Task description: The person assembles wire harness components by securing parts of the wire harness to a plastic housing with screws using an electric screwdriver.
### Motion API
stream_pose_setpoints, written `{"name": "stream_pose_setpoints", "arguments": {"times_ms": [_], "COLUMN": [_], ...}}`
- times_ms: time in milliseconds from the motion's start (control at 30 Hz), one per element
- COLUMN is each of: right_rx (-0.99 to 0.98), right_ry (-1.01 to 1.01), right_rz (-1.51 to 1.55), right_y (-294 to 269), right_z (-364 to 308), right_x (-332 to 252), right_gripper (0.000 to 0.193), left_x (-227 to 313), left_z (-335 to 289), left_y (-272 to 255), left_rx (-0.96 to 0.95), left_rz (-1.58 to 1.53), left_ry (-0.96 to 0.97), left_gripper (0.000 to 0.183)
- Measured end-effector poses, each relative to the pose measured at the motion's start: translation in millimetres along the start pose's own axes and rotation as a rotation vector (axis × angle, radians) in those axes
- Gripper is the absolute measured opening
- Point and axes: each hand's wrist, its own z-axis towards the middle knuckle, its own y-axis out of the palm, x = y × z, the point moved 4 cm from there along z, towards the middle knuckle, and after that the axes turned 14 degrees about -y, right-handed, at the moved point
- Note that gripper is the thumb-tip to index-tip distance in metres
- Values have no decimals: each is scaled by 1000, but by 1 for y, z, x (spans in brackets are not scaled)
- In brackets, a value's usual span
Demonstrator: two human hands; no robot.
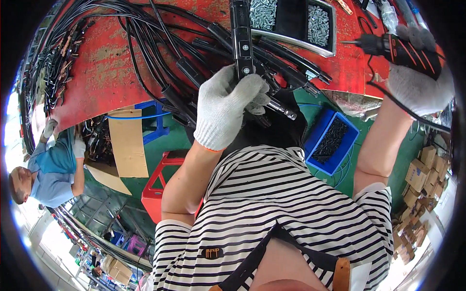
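White knit gloves cover both my hands. My left hand (229,104) is closed around a long black bar-shaped part (241,41), which stands upright in the picture and has silver screw heads on its face. A short black piece with a metal end (282,108) pokes out beside my left fingers; whether it belongs to the same part, I cannot tell. Off to the right, my right hand (417,87) grips a black and orange power screwdriver (407,54). Its bit points left, apart from the black part. Black cables with thick ends (189,70) lie behind my left hand.
A tray (335,36) of small silver screws sits at the far side of the red worktable (104,48). Below the edge stand a blue bin (331,140) of black pieces and a red stool (154,196). Another person (53,167) works at left; cardboard boxes (420,174) are stacked at right.
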Motion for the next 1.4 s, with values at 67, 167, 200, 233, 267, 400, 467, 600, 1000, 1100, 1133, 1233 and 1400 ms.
{"name": "stream_pose_setpoints", "arguments": {"times_ms": [67,167,200,233,267,400,467,600,1000,1100,1133,1233,1400], "right_rx": [-170,-181,-189,-196,-205,-234,-246,-276,-700,-990,-987,-963,-889], "right_ry": [61,75,83,90,94,112,119,138,6,-71,-70,-56,5], "right_rz": [330,344,352,361,367,393,404,436,538,584,583,564,527], "right_y": [55,103,113,131,141,143,155,149,134,154,162,169,167], "right_z": [-31,-62,-68,-76,-75,-87,-95,-94,-69,-69,-71,-71,-87], "right_x": [2,5,7,12,24,14,16,23,66,61,59,53,43], "right_gripper": [20,22,23,24,25,30,32,37,47,47,47,47,47], "left_x": [1,-1,-2,-2,-2,-2,-3,-4,-2,1,1,-2,-5], "left_z": [-2,-2,-2,-2,-3,-1,0,-1,-1,-1,0,-1,-1], "left_y": [4,7,7,8,8,9,8,6,8,12,11,10,6], "left_rx": [24,33,36,48,55,56,53,63,90,100,99,85,115], "left_rz": [21,4,2,-4,-11,29,24,9,55,29,21,-17,-56], "left_ry": [17,37,36,39,42,29,30,41,29,-20,-16,6,12], "left_gripper": [29,29,29,28,28,28,28,27,24,25,26,27,26]}}
